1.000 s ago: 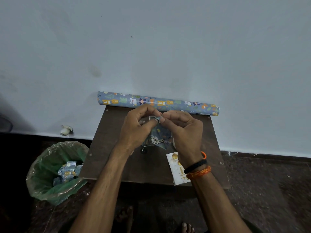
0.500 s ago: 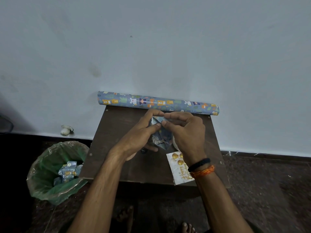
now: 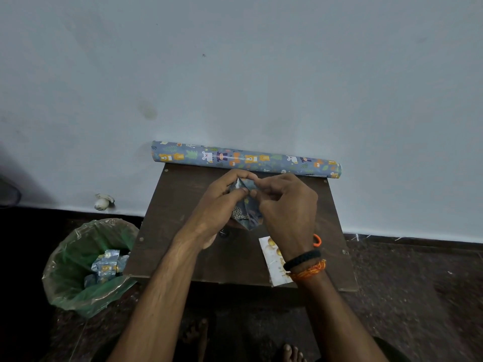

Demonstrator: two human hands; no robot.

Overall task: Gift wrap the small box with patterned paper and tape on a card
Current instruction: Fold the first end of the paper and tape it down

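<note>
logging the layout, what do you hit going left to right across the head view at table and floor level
green-lined bin with paper scraps → left hand → wrapped box → right hand → card under that wrist

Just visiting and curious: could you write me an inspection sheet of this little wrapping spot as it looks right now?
Surface: dark brown table against a pale wall.
Job's things: box wrapped in patterned paper, held above the table; paper roll along the far edge; card flat at the near right, partly under the wrist.
Clutter: small dark item on the table, too small to tell.
Hands: left hand and right hand both pinch the paper fold at the box's top.
Cables: nothing seen.
Surroundings: green-lined bin holding paper scraps, at the left; dark floor.
</note>
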